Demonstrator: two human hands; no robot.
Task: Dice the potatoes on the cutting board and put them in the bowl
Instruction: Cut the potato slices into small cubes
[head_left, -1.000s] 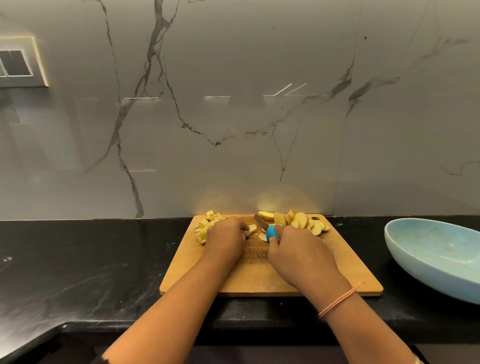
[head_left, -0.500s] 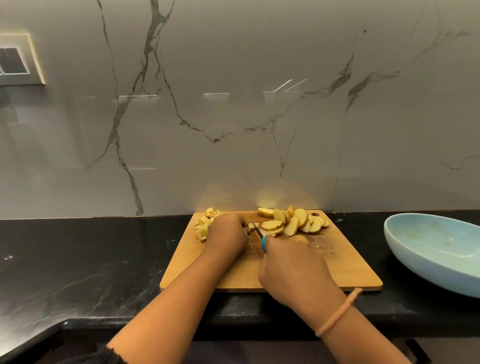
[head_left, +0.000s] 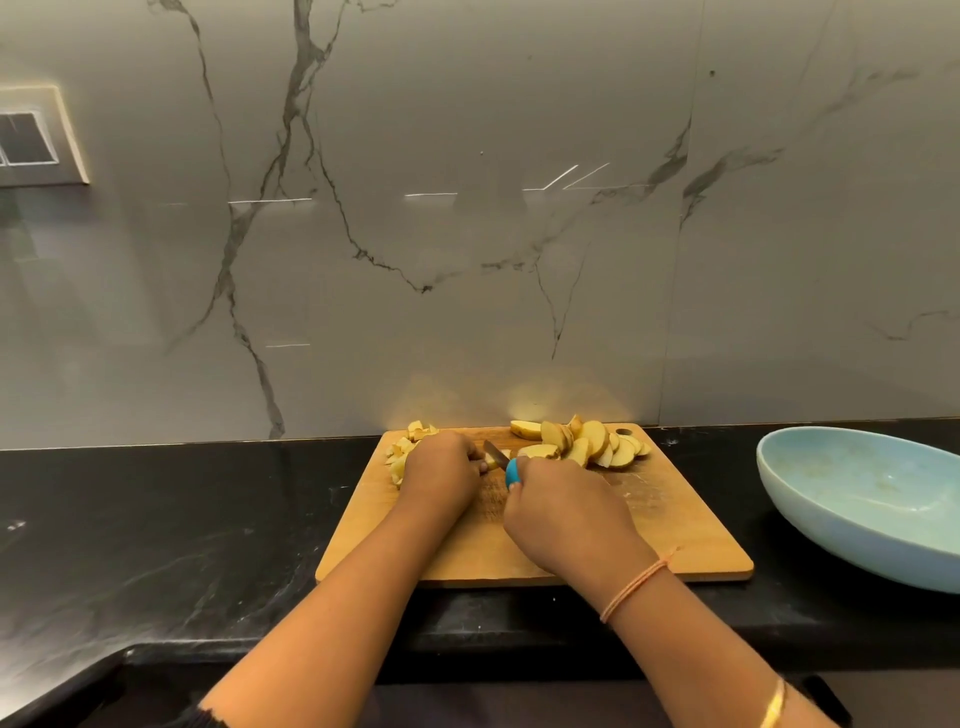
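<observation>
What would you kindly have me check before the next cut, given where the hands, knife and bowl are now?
1. Grip of the right hand on the knife: ok, fingers wrapped round its blue handle.
2. Fingertips of the left hand clear of the blade: cannot tell, the curled fingers sit right beside it.
3. The potato slices waiting: ok, piled at the board's far right.
4. The diced pieces kept apart: ok, heaped far left.
5. The cutting board lying flat: ok, wholly on the counter.
6. The bowl ready: ok, empty, right of the board.
</observation>
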